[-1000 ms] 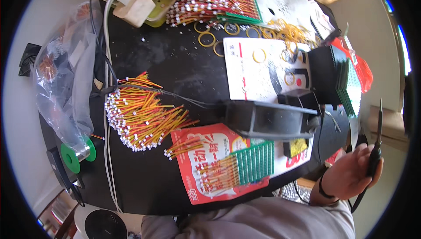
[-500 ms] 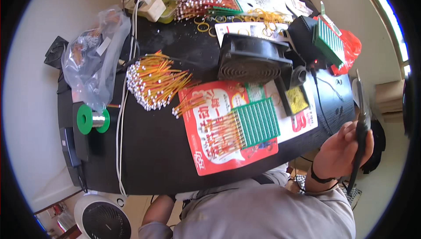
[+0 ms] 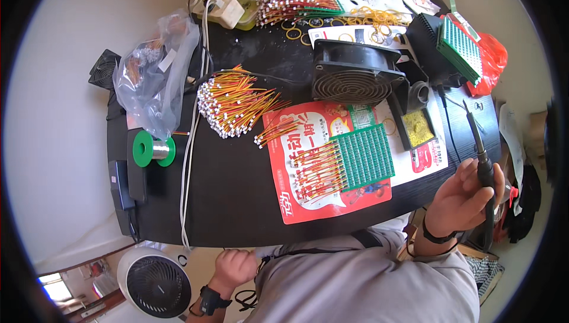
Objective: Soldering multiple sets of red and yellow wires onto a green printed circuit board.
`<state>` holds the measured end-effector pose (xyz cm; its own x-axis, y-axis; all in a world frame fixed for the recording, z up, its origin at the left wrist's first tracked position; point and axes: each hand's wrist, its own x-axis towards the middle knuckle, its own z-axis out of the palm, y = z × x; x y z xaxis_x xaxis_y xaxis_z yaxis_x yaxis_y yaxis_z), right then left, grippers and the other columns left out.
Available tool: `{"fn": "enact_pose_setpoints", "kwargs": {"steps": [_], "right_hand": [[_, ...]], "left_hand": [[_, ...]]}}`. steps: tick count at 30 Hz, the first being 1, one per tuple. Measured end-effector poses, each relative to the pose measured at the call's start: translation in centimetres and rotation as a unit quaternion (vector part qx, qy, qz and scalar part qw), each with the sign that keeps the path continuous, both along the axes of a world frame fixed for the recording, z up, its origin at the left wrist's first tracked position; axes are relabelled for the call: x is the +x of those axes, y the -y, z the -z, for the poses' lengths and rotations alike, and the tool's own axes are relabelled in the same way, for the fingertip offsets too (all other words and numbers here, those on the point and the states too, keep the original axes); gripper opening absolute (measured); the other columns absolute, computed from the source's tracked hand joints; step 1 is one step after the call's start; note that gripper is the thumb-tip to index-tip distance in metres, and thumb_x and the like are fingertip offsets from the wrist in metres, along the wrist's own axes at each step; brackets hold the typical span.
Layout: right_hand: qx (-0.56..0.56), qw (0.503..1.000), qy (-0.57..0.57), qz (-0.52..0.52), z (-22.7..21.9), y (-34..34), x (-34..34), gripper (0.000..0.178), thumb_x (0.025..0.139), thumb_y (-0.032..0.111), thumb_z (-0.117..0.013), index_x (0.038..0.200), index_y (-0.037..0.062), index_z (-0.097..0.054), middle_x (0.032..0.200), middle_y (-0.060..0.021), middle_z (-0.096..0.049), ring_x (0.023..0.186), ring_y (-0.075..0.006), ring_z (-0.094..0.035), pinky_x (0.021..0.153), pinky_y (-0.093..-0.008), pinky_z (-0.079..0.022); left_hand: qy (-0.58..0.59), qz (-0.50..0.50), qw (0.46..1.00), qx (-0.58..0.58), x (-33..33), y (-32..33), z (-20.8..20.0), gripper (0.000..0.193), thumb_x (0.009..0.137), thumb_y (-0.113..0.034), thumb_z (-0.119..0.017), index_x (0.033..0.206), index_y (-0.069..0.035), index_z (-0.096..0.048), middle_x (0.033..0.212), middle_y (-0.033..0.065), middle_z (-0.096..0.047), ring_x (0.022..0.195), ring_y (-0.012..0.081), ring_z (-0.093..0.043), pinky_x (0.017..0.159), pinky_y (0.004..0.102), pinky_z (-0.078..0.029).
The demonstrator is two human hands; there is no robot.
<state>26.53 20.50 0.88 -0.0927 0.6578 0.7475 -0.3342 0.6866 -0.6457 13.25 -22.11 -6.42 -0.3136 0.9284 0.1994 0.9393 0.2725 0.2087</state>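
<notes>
My right hand [image 3: 456, 201] is wrapped round the dark handle of a soldering iron [image 3: 485, 172], its tip pointing up at the table's right edge. Below the front edge, by my lap, my left hand [image 3: 235, 268] is curled closed; what its fingers hold, if anything, is hidden. A green circuit board panel [image 3: 367, 157] lies on a red and white printed sheet [image 3: 296, 204]. Red and yellow wires [image 3: 320, 172] run from its left side. Further left is a heap of similar wires with white connectors [image 3: 237, 104], a few lying apart on the sheet.
A black fan [image 3: 354, 74] stands behind the board, beside a yellow sponge [image 3: 418, 128] in a holder. At left are a green solder spool [image 3: 155, 149], a clear bag [image 3: 155, 80] and white cables [image 3: 188, 192]. More boards [image 3: 461, 49] lean at the back right.
My left hand has come up into view at the table's front edge. My right hand still grips the soldering iron, now lower and tilted more to the left. The whole view has shifted.
</notes>
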Motion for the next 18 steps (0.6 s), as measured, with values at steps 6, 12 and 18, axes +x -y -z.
{"fn": "enact_pose_setpoints", "kwargs": {"steps": [6, 12, 18], "right_hand": [[-0.033, 0.996, -0.014, -0.078, -0.2, -3.5, 1.6, 0.063, 0.105, 0.049, -0.047, 0.134, -0.0065, -0.048, 0.084, -0.0106, -0.054, 0.070, -0.0163, -0.045, 0.069, -0.0319, -0.042], [-0.081, 0.993, 0.087, 0.020, -1.0, -4.4, 4.0, 0.055, 0.107, 0.042, -0.046, 0.131, -0.0070, -0.048, 0.107, -0.0209, -0.059, 0.099, -0.0269, -0.057, 0.090, -0.0382, -0.047], [-0.091, 0.975, -0.045, -0.197, -0.9, -1.7, 0.3, 0.054, 0.101, 0.044, -0.057, 0.130, -0.0006, -0.051, 0.084, -0.0072, -0.047, 0.076, -0.0169, -0.043, 0.067, -0.0309, -0.036]], "left_hand": [[-0.012, -0.010, 0.993, 0.118, 0.1, -5.6, -8.8, 0.016, 0.074, 0.004, -0.068, 0.088, -0.002, -0.067, 0.074, 0.0091, -0.060, 0.061, 0.0266, -0.058, 0.056, 0.0374, -0.048], [0.031, -0.150, 0.969, 0.195, -8.3, -17.6, -10.3, 0.019, 0.081, 0.007, -0.066, 0.100, 0.002, -0.069, 0.096, 0.0142, -0.067, 0.082, 0.0336, -0.065, 0.071, 0.0406, -0.054], [0.057, -0.176, 0.980, 0.078, -12.2, -21.8, -7.9, 0.020, 0.083, 0.004, -0.064, 0.103, 0.000, -0.068, 0.101, 0.0170, -0.067, 0.093, 0.0371, -0.063, 0.084, 0.0446, -0.052]]}}
